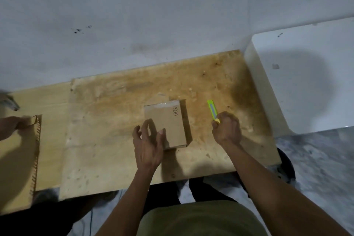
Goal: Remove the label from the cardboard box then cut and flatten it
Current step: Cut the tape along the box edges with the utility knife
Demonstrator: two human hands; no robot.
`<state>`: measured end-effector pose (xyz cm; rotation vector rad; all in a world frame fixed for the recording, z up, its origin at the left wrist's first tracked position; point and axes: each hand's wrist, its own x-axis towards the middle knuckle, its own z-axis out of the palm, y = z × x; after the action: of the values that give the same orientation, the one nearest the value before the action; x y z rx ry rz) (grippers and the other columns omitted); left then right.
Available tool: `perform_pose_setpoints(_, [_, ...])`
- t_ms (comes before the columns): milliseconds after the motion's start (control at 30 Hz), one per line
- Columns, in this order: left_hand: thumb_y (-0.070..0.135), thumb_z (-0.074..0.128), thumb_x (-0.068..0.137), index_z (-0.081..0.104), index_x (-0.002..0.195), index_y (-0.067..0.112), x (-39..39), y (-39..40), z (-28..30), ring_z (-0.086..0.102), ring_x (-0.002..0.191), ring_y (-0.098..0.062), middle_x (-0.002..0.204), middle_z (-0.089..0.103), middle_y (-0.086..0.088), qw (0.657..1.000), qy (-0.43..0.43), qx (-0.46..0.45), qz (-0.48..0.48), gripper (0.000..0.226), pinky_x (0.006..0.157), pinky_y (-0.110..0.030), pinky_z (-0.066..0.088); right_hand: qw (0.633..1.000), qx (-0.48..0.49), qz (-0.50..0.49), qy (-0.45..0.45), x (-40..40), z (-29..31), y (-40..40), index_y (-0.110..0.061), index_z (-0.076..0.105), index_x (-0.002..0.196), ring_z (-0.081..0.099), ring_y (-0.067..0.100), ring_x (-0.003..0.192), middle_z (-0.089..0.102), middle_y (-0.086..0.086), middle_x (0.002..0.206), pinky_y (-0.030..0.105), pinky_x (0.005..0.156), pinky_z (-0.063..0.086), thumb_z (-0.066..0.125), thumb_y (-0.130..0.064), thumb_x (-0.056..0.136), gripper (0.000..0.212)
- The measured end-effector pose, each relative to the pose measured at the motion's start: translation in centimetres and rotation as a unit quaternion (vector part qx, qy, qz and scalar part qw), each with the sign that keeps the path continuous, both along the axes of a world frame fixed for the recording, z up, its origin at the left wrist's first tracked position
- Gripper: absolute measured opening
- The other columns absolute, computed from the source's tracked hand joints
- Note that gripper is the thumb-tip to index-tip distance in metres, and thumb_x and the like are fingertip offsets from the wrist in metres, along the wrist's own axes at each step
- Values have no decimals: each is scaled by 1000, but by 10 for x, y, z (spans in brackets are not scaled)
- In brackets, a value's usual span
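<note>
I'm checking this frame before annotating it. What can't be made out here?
Head view:
- Cardboard box: label not discernible; near-left corner hidden by left hand.
- Yellow cutter: lower end hidden inside right hand.
- Second person's hand: cut off by left edge, blurred.

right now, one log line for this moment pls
left hand: open, at cardboard box near-left corner | right hand: grips yellow-green utility knife right of box | box: closed, uncut, on wooden board

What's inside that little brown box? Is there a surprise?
Nobody can tell yet. The cardboard box lies closed on the wooden board, with clear tape along its far edge, so its inside is hidden. The left hand is at its near corner, and the right hand grips a yellow cutter.
</note>
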<state>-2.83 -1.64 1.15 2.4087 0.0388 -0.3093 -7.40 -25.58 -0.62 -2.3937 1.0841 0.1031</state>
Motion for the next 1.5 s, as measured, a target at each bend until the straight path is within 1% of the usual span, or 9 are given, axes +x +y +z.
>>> perform_pose_setpoints(233, [57, 48, 96, 29, 147, 30, 9, -7, -7, 39, 135, -37, 154, 26, -11, 1000, 16, 5, -26, 61, 100, -51, 48, 1000, -1, -4, -15, 10, -9, -1, -18, 60, 105, 58, 35, 107, 60, 10, 111, 42, 82, 52, 74, -13, 78, 30])
perform_pose_setpoints(400, [52, 48, 98, 22, 149, 25, 9, -11, -9, 44, 127, -33, 149, 29, -10, 998, 6, 19, -53, 64, 89, -45, 51, 998, 60, -8, -26, 23, -15, -5, -13, 65, 108, 45, 34, 130, 59, 13, 119, 38, 104, 42, 66, -5, 78, 31])
perform_pose_setpoints(500, [52, 47, 98, 23, 149, 26, 9, -13, -9, 43, 129, -32, 152, 26, -7, 999, 14, 26, -39, 62, 87, -43, 50, 987, 132, -25, -84, 38, -8, -4, -11, 63, 106, 59, 30, 104, 64, 12, 105, 24, 84, 42, 64, -4, 79, 28])
perform_pose_setpoints(700, [58, 44, 95, 29, 140, 27, 18, -14, -9, 45, 130, -35, 154, 29, -9, 998, 6, 49, -25, 56, 89, -53, 53, 930, 337, -28, -141, 75, 40, 22, -28, 46, 118, 66, 16, 71, 65, 1, 99, 32, 69, 51, 60, -19, 85, 36])
perform_pose_setpoints(867, [53, 44, 98, 26, 149, 20, 18, -14, -17, 44, 132, -33, 153, 30, -11, 998, -21, 36, -37, 63, 86, -47, 55, 870, 471, 89, -117, 93, 58, 43, -29, 44, 133, 65, 15, 83, 64, 1, 99, 38, 82, 57, 51, -5, 96, 44])
perform_pose_setpoints(1000, [55, 40, 99, 25, 151, 22, 17, -17, -19, 42, 136, -34, 156, 29, -13, 998, -18, 58, -30, 63, 89, -47, 53, 881, 425, 177, -108, 100, 53, 52, -28, 42, 141, 65, 8, 79, 66, -5, 107, 34, 87, 57, 46, -5, 100, 47])
perform_pose_setpoints(1133, [56, 39, 99, 24, 151, 26, 16, -16, -19, 41, 137, -34, 158, 28, -13, 998, -10, 61, -27, 61, 90, -48, 51, 907, 336, 231, -106, 106, 47, 45, -19, 47, 139, 60, 9, 67, 69, -2, 91, 40, 75, 59, 50, -15, 100, 40])
perform_pose_setpoints(1300, [56, 38, 99, 22, 152, 30, 16, -17, -19, 39, 139, -33, 160, 26, -10, 998, 1, 63, -13, 61, 93, -48, 49, 919, 168, 332, -129, 116, 47, 34, -12, 58, 131, 57, -3, 60, 66, -11, 77, 21, 65, 42, 52, -23, 100, 33])
perform_pose_setpoints(1500, [56, 40, 99, 23, 151, 30, 17, -18, -21, 41, 137, -32, 159, 28, -11, 997, -9, 70, -7, 60, 92, -47, 49, 882, 82, 445, -134, 128, 48, 25, -19, 60, 130, 68, 19, 74, 74, 3, 90, 32, 63, 52, 51, -29, 100, 33])
